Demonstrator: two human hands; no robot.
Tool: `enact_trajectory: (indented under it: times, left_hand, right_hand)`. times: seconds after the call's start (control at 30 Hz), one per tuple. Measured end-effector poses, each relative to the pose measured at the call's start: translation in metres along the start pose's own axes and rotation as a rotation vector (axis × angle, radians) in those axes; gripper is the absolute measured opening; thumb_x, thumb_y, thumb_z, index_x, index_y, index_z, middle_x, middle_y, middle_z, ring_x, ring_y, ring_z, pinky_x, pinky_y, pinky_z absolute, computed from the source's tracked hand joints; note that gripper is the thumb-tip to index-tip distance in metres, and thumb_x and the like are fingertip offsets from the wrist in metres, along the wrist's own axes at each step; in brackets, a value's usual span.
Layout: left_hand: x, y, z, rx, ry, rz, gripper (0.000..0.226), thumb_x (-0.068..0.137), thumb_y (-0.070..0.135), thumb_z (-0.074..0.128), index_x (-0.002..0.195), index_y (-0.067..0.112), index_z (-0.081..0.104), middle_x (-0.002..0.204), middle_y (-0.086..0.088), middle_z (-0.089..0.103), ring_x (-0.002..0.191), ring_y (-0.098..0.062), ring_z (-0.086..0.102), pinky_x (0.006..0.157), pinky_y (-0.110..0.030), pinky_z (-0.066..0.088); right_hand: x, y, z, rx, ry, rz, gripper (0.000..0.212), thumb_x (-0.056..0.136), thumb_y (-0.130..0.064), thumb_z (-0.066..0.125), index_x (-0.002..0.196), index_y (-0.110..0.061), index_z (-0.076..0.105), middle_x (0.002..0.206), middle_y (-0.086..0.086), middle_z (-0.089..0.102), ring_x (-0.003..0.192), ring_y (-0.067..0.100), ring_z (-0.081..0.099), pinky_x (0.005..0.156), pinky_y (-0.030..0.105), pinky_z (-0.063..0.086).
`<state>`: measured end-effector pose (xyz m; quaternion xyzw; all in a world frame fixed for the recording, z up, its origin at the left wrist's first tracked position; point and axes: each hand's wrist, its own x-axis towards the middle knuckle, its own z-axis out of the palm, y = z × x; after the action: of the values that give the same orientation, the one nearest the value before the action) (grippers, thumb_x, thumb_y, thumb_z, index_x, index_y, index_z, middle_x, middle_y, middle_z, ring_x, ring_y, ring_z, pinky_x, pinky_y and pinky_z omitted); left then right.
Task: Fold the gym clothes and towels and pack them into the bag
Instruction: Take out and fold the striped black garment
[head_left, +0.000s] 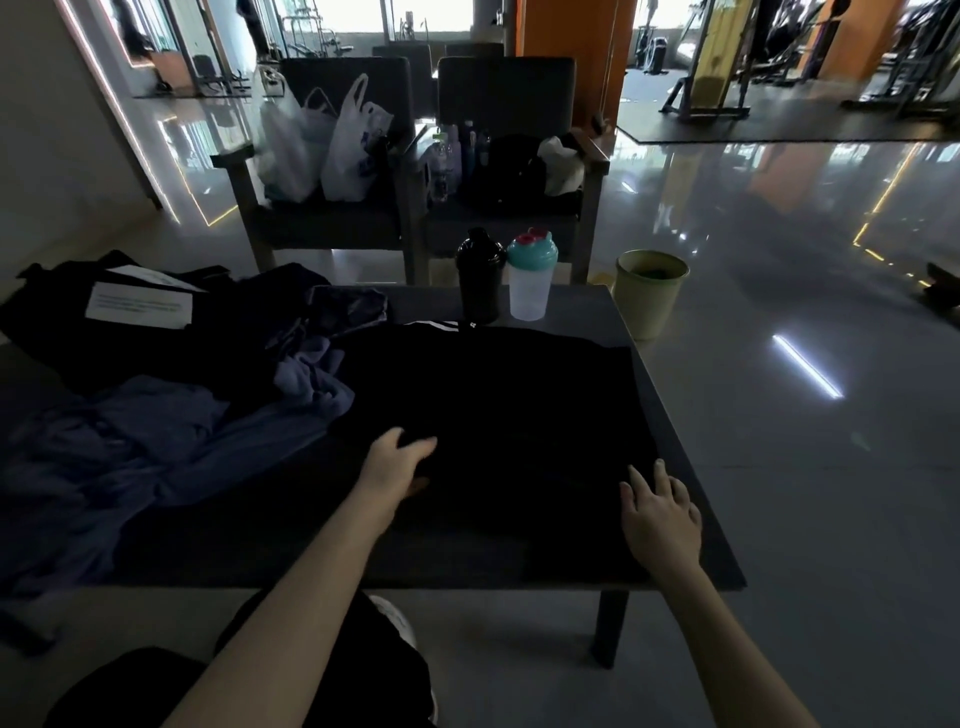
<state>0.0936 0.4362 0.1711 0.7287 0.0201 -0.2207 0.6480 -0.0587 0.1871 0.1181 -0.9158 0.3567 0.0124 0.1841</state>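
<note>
A black garment with white stripes lies spread flat on the dark low table. My left hand rests on its near left part, fingers slightly curled on the cloth; whether it grips the fabric is unclear. My right hand lies flat with fingers apart on the garment's near right corner. Crumpled blue-purple towels or clothes are heaped at the table's left. Behind them sits a dark bag with a white paper on top.
A black shaker bottle and a clear one with a teal lid stand at the table's far edge. Beyond are two chairs holding white plastic bags, bottles and a black backpack. A green bin stands on the floor, right.
</note>
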Motion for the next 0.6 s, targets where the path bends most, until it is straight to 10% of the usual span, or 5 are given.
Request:
enact_trajectory:
  times: [0.13,0.33,0.6]
  left_hand:
    - [0.001,0.034,-0.008,-0.143,0.066,0.049,0.013,0.092,0.016,0.06,0.097,0.005,0.056,0.102,-0.012,0.061,0.093,-0.026,0.061,0.067,-0.032,0.054]
    - [0.003,0.057,-0.012,0.418,0.441,0.253,0.032,0.096,0.035,0.05,0.079,0.007,0.056,0.074,-0.006,0.058,0.068,-0.022,0.055,0.056,-0.03,0.041]
    - [0.007,-0.022,-0.02,0.73,0.225,0.006,0.048,0.088,0.009,0.052,0.134,0.004,0.041,0.131,-0.016,0.048,0.111,-0.031,0.052,0.089,-0.037,0.046]
  right_hand:
    - [-0.002,-0.001,0.001,-0.03,0.023,-0.003,0.051,0.102,-0.042,0.022,0.151,-0.028,0.016,0.159,0.001,0.01,0.145,0.022,0.01,0.114,0.041,0.017]
    - [-0.005,0.001,0.001,-0.051,0.009,-0.011,0.056,0.1,-0.041,0.031,0.151,-0.027,0.015,0.16,-0.002,0.009,0.146,0.022,0.008,0.115,0.048,0.012]
    - [-0.007,-0.009,0.003,-0.144,0.01,-0.006,0.06,0.099,-0.036,0.031,0.152,-0.02,0.009,0.16,0.004,0.004,0.146,0.027,0.001,0.115,0.055,0.007]
